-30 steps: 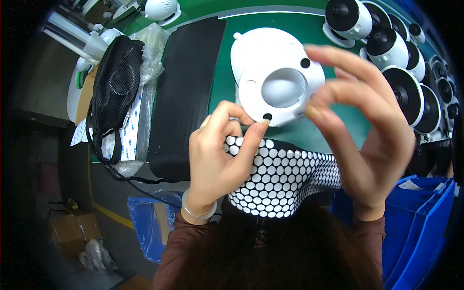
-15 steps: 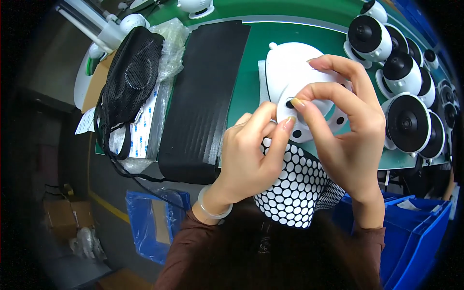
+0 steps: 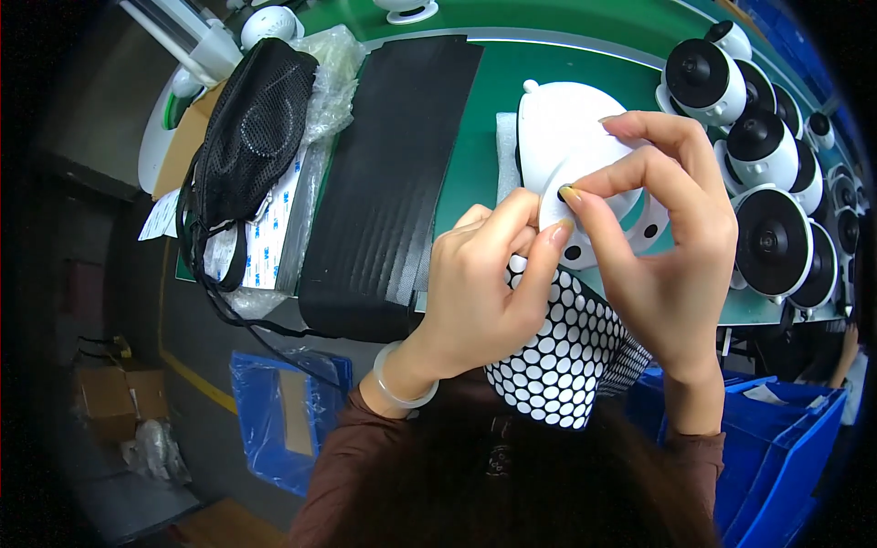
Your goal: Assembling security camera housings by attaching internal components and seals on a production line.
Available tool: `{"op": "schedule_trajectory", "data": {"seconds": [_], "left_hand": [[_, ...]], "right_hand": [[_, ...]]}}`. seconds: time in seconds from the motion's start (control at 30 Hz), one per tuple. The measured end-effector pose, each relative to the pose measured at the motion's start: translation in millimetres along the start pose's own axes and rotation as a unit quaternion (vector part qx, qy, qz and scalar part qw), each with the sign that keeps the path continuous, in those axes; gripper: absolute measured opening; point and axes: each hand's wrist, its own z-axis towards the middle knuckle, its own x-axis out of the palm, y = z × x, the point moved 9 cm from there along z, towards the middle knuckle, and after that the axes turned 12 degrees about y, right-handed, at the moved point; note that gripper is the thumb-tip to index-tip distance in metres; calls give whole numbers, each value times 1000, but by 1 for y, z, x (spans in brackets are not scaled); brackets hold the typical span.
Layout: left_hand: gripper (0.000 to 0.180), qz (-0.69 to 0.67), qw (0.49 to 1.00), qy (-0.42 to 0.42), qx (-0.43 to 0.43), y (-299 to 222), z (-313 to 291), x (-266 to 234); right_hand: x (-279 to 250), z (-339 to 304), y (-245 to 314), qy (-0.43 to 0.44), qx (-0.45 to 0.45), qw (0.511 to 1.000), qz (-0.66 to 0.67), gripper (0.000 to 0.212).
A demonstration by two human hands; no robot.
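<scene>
The right hand [image 3: 671,251] shifts to the left of the white ring [image 3: 586,257] on the tabletop [image 3: 566,62], fingers pinching a black dot [image 3: 564,191], so work seems centred there; left fingers [image 3: 554,245] touch the rim, grip unclear

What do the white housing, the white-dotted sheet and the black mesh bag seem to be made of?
White housing: probably rigid plastic with a satin finish, from its smooth, evenly curved surface.
White-dotted sheet: thin and flexible, judging by its bend; matt, perhaps foam or rubber, but unclear.
Black mesh bag: likely synthetic fabric, matt, with visible netting and soft folds.
</scene>
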Motion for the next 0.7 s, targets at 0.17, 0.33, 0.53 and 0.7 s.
{"op": "schedule_trajectory", "data": {"seconds": [0.17, 0.33, 0.53, 0.7], "left_hand": [[11, -26, 1000, 0, -9, 3, 3, 0], [4, 7, 998, 61, -28, -5, 9, -4], [8, -99, 988, 23, -118, 44, 3, -28], [15, -186, 964, 52, -180, 69, -22, -54]], "right_hand": [[-10, 18, -24, 23, 37, 997, 69, 22], [23, 45, -13, 320, -58, 940, 106, 16], [16, 126, -123, 250, 237, 926, 158, 29], [34, 215, -163, 233, 232, 921, 209, 27]]}}
